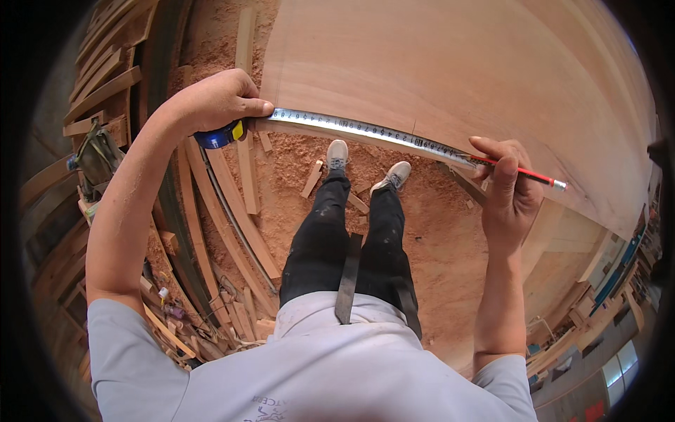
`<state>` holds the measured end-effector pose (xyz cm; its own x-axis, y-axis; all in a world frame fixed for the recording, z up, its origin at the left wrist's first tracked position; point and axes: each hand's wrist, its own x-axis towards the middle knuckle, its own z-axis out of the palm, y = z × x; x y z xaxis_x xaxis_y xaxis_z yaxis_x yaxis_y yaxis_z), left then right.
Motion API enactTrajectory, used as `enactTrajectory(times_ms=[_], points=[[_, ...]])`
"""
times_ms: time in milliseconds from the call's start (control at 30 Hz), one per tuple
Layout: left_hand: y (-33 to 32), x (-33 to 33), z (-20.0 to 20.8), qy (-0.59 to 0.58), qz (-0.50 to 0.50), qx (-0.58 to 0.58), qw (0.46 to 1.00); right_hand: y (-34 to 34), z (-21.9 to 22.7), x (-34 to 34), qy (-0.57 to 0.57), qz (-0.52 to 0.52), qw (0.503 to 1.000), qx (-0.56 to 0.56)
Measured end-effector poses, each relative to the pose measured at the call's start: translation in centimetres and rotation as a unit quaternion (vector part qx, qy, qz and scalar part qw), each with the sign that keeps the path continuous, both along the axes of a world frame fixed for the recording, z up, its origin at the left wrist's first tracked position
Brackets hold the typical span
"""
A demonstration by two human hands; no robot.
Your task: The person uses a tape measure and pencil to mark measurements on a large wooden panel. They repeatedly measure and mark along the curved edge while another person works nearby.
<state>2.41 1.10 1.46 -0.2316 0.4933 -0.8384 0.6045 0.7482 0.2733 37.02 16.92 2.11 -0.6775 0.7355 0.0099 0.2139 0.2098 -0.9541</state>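
A tape measure blade (344,126) stretches along the near edge of a large plywood sheet (436,63). At the sheet's left corner my left hand (228,98) presses the blade down with its thumb, and the blue and yellow tape case (219,135) hangs just below that hand. Over by the blade's right end, my right hand (510,186) is closed around a red pencil (538,175). Its tip points left, toward the blade and the sheet's edge. The lower fingers of my left hand are hidden.
Long wooden strips (228,179) lie on the sawdust-covered floor (443,260) at left. Stacked timber (105,88) stands at the far left. Small offcuts (311,178) lie near my shoes (337,155). More boards (573,309) are at the right.
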Motion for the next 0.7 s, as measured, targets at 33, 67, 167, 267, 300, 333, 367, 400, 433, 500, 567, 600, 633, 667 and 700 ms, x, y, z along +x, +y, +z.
enactTrajectory(times_ms=[33, 67, 167, 267, 300, 333, 367, 400, 433, 500, 567, 600, 633, 667, 700], points=[[0.0, 0.1, 0.1, 0.000, 0.005, -0.001, 1.000, 0.4, 0.4, -0.2, -0.011, 0.003, 1.000, 0.007], [0.0, 0.0, 0.1, 0.001, 0.003, 0.001, 1.000, 0.6, 0.7, -0.2, -0.023, 0.004, 1.000, 0.015], [-0.1, -0.1, -0.1, 0.002, -0.001, 0.005, 1.000, 0.4, 2.2, 0.2, -0.065, -0.048, 0.988, -0.129], [-0.2, -0.1, -0.3, 0.000, 0.002, 0.005, 1.000, 0.2, 3.7, 0.4, -0.114, -0.063, 0.981, -0.147], [-0.2, -0.1, -0.3, 0.002, 0.004, 0.003, 1.000, 0.2, 3.7, 0.4, -0.116, -0.067, 0.978, -0.158], [-0.2, -0.1, -0.3, 0.003, 0.007, 0.001, 1.000, 0.2, 3.7, 0.4, -0.118, -0.071, 0.976, -0.169], [-0.1, -0.1, -0.2, 0.004, -0.002, 0.003, 1.000, 0.3, 3.6, 0.3, -0.106, -0.080, 0.971, -0.199], [-0.1, -0.2, -0.1, 0.006, -0.011, 0.004, 1.000, 0.4, 3.5, 0.1, -0.094, -0.089, 0.965, -0.228], [-0.1, -0.2, 0.0, 0.007, -0.019, 0.005, 1.000, 0.3, 2.9, -0.1, -0.042, -0.096, 0.966, -0.238], [0.0, -0.2, 0.0, 0.000, -0.011, 0.008, 1.000, -0.1, 1.5, -0.6, 0.062, -0.112, 0.959, -0.253], [0.1, -0.1, 0.0, -0.005, -0.006, 0.008, 1.000, -0.3, 0.8, -1.8, 0.111, -0.098, 0.955, -0.257], [0.1, -0.2, 0.0, -0.005, -0.006, 0.006, 1.000, -0.4, 0.5, -2.1, 0.136, -0.090, 0.952, -0.260], [0.1, -0.2, 0.1, -0.006, -0.007, 0.005, 1.000, 0.0, 0.2, -1.9, 0.132, -0.054, 0.960, -0.243], [0.1, -0.1, 0.1, -0.006, 0.000, 0.003, 1.000, 0.3, -0.1, -1.6, 0.145, -0.029, 0.956, -0.252], [0.0, 0.0, 0.3, -0.006, 0.006, 0.002, 1.000, 0.6, -0.5, -1.4, 0.157, -0.004, 0.952, -0.262]])
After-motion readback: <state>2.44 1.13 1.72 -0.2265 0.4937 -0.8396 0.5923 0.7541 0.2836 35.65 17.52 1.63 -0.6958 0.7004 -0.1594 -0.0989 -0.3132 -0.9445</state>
